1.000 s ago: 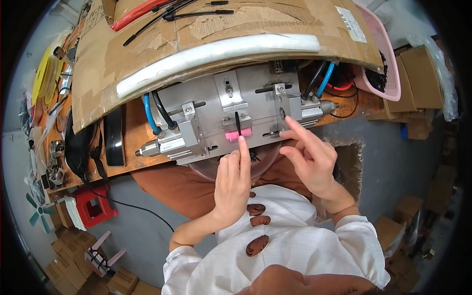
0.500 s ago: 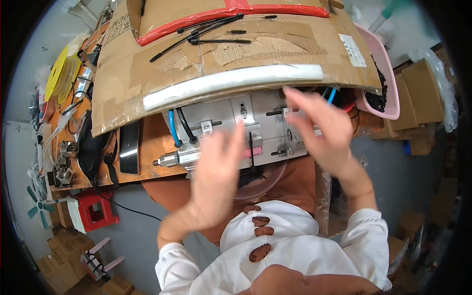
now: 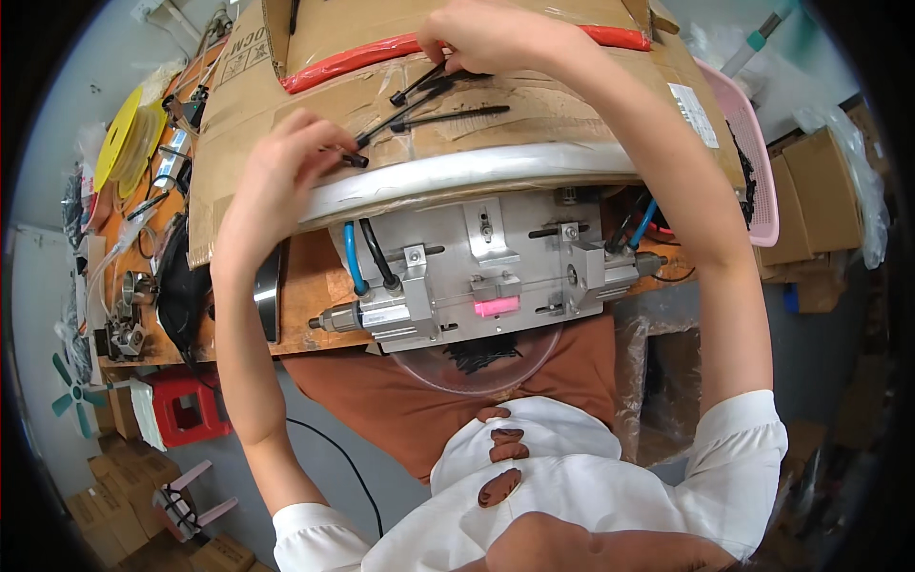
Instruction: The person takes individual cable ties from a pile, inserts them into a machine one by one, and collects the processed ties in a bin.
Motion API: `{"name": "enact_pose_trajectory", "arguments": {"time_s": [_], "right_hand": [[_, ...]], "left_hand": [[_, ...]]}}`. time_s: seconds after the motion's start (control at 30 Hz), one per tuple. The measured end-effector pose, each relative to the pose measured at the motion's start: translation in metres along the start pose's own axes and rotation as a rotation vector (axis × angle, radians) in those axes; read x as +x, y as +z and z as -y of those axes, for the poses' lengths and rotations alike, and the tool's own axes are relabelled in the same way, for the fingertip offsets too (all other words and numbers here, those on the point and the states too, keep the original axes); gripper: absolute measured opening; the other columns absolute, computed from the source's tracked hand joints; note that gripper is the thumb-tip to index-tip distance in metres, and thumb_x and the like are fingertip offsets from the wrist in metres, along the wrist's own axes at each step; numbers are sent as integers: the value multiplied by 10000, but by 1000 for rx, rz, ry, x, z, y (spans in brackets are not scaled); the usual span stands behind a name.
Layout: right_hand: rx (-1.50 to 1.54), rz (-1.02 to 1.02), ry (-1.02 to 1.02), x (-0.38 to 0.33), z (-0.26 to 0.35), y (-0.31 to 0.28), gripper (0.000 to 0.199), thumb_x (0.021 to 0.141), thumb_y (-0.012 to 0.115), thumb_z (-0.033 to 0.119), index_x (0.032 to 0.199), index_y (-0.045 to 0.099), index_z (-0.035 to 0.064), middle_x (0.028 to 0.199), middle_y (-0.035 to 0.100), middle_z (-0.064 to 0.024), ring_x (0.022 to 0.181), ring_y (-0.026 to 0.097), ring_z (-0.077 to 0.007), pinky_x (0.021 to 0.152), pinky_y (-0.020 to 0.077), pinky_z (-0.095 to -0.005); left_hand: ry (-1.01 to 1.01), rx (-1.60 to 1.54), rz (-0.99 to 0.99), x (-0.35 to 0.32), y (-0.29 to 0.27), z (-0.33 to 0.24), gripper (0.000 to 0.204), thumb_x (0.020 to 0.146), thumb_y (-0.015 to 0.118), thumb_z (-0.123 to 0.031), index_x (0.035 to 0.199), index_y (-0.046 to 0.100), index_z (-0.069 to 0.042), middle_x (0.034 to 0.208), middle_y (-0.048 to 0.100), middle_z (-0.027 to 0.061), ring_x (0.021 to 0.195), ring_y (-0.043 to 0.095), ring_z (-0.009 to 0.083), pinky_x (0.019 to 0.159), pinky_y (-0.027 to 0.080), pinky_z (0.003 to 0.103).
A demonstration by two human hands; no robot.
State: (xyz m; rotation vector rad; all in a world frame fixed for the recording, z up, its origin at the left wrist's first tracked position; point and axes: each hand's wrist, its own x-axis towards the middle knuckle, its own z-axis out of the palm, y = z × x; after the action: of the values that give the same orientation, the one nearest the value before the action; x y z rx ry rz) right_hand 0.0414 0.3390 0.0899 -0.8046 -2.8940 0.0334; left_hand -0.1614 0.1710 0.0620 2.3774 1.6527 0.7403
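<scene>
Several slim black rods with thicker ends (image 3: 457, 118) lie on the cardboard (image 3: 553, 100) above the metal fixture. My left hand (image 3: 286, 172) is at the left end of this pile, fingers closed round a short black piece (image 3: 355, 160) whose end sticks out. My right hand (image 3: 486, 36) reaches over the pile's far side, thumb and fingers pinching a black rod (image 3: 417, 84). The fixture (image 3: 448, 229) stands close to my body, with a clamp block on each side and a pink block (image 3: 497, 306) at its front middle.
A white padded strip (image 3: 477, 172) runs along the cardboard's near edge. Below the fixture, a clear bowl (image 3: 410, 367) of black pieces rests on my lap. At right stands a pink basket (image 3: 765, 191); at left, a yellow spool (image 3: 116, 143). Blue and black hoses (image 3: 351, 257) rise from the fixture.
Both hands have moved from above the fixture up to the rods on the cardboard. The thin black piece that stood at the fixture's front middle no longer shows there.
</scene>
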Motion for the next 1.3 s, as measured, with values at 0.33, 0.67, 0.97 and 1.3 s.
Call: {"name": "enact_pose_trajectory", "arguments": {"time_s": [0.33,0.67,0.97,1.3], "right_hand": [[128,-261,-111,5,10,-1,153,730,618,94,833,689,5,833,670,-211,789,669,-334,701,528,-395],[1247,-659,215,-153,9,-22,407,895,645,209,1181,554,-67,1004,672,-192,902,678,-250,652,587,-281],[1320,-759,230,-219,35,8,303,993,480,190,1173,523,-50,1028,650,-246,924,676,-301,581,548,-249],[927,-648,266,-254,111,54,291,775,691,-70,1045,589,-27,946,674,-119,751,647,-137,596,526,-239]], "left_hand": [[-193,-134,-109,-10,16,-45,239,769,719,-127,930,594,-2,880,539,96,783,540,217,728,450,309],[-116,-17,-447,-107,91,-121,327,689,690,91,990,652,-33,989,575,136,899,574,287,768,496,361],[-160,103,-128,-128,168,-168,611,772,636,21,1338,418,93,926,524,109,829,512,235,734,459,329],[-161,206,-40,-128,162,-168,632,757,625,25,1348,409,85,970,519,130,848,514,243,765,467,315]]}}
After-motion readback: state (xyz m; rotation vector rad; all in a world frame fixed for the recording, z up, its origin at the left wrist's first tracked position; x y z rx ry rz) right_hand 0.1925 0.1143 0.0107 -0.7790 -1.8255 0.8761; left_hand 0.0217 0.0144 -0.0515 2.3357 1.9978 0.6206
